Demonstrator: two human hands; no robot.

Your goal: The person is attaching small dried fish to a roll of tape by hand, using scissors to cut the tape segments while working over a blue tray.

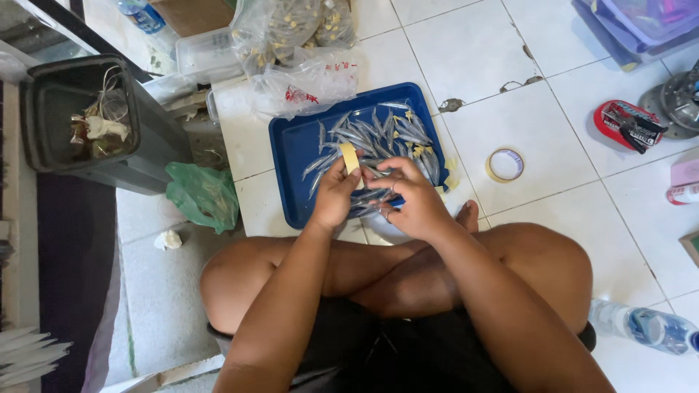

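Silvery bundle of metal pieces point(371, 195) crosswise, clamped between both hands point(378, 196), yellow tape strip point(350, 156) upright

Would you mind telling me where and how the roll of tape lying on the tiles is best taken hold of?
The roll of tape lies flat on the white floor tiles, its open centre facing up, with nothing touching it. Come from straight above and pinch the ring's wall, one finger inside the hole and the thumb outside; probably on the side nearest the right hand.
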